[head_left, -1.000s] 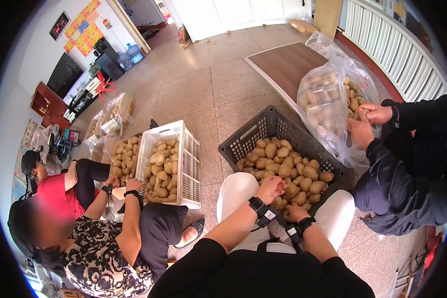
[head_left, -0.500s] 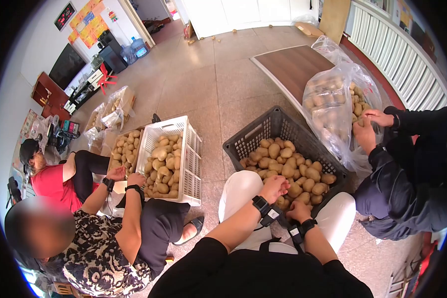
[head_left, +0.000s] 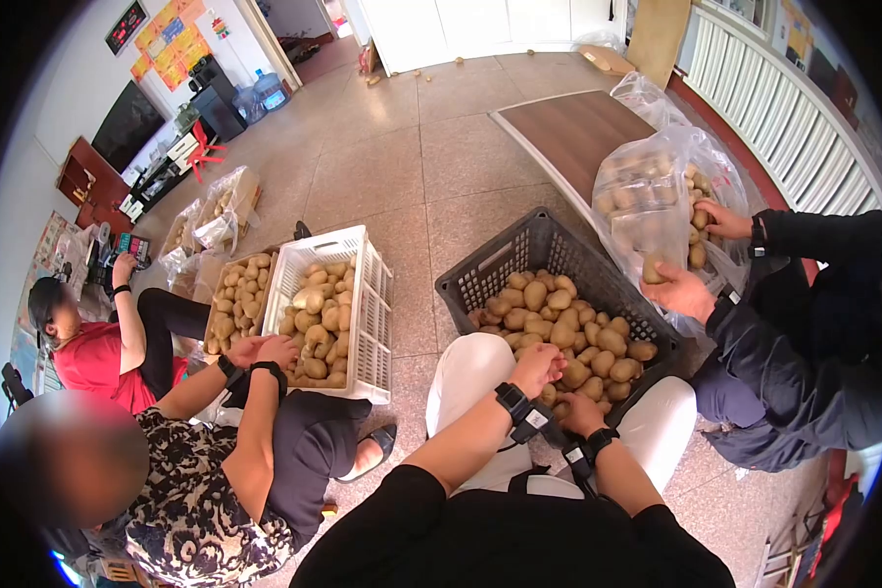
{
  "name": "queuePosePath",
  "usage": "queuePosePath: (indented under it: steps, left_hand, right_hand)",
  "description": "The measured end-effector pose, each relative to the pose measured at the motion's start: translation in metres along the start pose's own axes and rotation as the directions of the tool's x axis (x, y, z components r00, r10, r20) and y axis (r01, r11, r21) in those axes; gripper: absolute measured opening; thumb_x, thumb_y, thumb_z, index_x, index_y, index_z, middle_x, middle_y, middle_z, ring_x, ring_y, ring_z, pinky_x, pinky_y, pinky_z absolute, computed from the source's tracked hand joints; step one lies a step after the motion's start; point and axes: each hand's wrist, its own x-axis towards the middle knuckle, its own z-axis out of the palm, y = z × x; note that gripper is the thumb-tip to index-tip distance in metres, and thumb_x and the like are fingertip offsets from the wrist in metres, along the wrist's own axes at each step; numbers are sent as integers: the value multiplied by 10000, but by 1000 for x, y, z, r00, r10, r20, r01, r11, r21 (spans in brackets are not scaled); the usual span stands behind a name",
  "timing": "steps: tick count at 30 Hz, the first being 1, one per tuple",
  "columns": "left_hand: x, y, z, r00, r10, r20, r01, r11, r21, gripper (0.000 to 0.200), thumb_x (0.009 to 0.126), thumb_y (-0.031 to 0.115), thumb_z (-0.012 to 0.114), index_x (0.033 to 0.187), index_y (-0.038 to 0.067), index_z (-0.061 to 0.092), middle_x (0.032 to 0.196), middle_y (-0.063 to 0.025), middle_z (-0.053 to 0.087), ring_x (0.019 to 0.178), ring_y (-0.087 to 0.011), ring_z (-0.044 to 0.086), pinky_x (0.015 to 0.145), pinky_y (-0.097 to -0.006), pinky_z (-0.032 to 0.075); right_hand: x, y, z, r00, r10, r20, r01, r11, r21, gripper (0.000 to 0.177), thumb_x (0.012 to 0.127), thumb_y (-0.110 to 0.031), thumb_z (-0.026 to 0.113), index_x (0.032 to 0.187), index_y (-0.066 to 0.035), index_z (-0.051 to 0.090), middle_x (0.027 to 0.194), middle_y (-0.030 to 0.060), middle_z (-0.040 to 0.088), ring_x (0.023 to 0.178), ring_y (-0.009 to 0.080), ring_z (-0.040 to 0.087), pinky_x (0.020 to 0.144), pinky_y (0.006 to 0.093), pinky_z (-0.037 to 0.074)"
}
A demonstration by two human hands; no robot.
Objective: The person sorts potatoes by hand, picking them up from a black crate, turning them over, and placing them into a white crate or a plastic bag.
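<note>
A black plastic crate full of potatoes stands on the floor in front of my knees. Above its near edge is my left hand, with its fingers curled; whether anything is inside them is hidden. My right hand is lower and to the right, at the near potatoes, palm down. Its fingers touch or cover a potato, and the grip is too small to make out. Both wrists carry black straps with small devices.
On the left, a white crate and a box of potatoes stand by two seated people. To the right, a co-worker's hands are at a clear bag of potatoes. A brown board lies behind the black crate.
My right hand has moved slightly left and up, and my left hand barely shifted. The co-worker's hands on the right have moved apart, one now with a potato. The person in red has raised a hand.
</note>
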Motion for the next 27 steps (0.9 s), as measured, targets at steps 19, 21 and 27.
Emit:
queuePosePath:
  steps: [19, 21, 27]
  left_hand:
    - [-5, -4, 14, 937, -227, 266, 203, 972, 115, 363, 787, 285, 570, 1062, 97, 424, 1032, -68, 495, 909, -204, 515, 699, -413, 463]
    - [-4, -5, 14, 937, -214, 276, 184, 974, 131, 362, 784, 271, 574, 1063, 99, 418, 1025, -73, 496, 889, -204, 525, 678, -402, 473]
    - [-6, 4, 18, 967, -140, 212, 156, 986, -63, 307, 777, 232, 583, 1027, 125, 441, 974, -46, 519, 845, -177, 542, 610, -314, 460]
  right_hand:
    - [-6, -10, -51, 982, 179, 61, -82, 109, 991, 346, 833, -385, 456, 842, -45, 520, 649, 26, 504, 443, 113, 447, 382, 229, 350]
    - [-2, -11, -49, 971, 234, -54, 14, 172, 985, 312, 830, -337, 474, 854, -29, 521, 654, 28, 511, 497, 123, 473, 442, 221, 379]
    - [19, 30, 6, 842, 56, -537, 169, 918, 359, 197, 714, -173, 579, 865, -49, 552, 797, 52, 531, 720, 196, 505, 640, 310, 437]
